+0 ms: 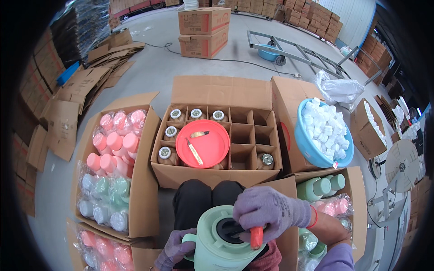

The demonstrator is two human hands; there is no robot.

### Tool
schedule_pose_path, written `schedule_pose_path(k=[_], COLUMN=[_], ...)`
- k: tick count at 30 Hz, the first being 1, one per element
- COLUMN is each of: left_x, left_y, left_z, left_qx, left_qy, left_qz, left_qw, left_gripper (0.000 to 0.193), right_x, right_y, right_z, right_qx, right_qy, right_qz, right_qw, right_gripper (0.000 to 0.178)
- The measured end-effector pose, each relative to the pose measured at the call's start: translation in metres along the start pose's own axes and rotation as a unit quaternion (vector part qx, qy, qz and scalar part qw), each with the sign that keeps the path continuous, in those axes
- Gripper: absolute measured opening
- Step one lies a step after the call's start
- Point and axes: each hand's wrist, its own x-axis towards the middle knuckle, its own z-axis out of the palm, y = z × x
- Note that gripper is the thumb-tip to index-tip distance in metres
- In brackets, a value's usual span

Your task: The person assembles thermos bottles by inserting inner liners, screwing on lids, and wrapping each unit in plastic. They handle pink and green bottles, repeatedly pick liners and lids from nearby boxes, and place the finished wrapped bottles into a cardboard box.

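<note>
The divided carton (217,131) sits before my knees, a red lid (203,143) lying on it. On my lap rests the green jug (219,246); my left hand (174,250) cups its side. My right hand (266,212) grips an orange-handled tool (256,237) closed-fisted over the jug's mouth.

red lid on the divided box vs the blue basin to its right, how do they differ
The red lid is flat, shallow and red; the blue basin is deep and light blue. The red lid lies level across the divided box and carries only two small tools; the blue basin sits tilted on another carton, heaped with white caps. The basin looks larger. Both are round and serve as holders.
</note>
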Motion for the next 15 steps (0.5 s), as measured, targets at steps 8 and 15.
schedule_pose_path(k=[8, 15], left_x=[-0.029, -0.041], left_y=[0.011, 0.025], left_z=[0.068, 0.049], left_qx=[0.135, 0.168], left_qy=[0.125, 0.188], left_qz=[0.065, -0.027], left_qw=[0.981, 0.967], left_gripper=[0.057, 0.051], right_x=[-0.019, 0.014], right_y=[-0.007, 0.099], right_z=[0.031, 0.039], right_qx=[-0.006, 0.216], right_qy=[0.083, 0.150], right_qz=[0.188, 0.425], right_qw=[0.979, 0.866], right_gripper=[0.028, 0.037])
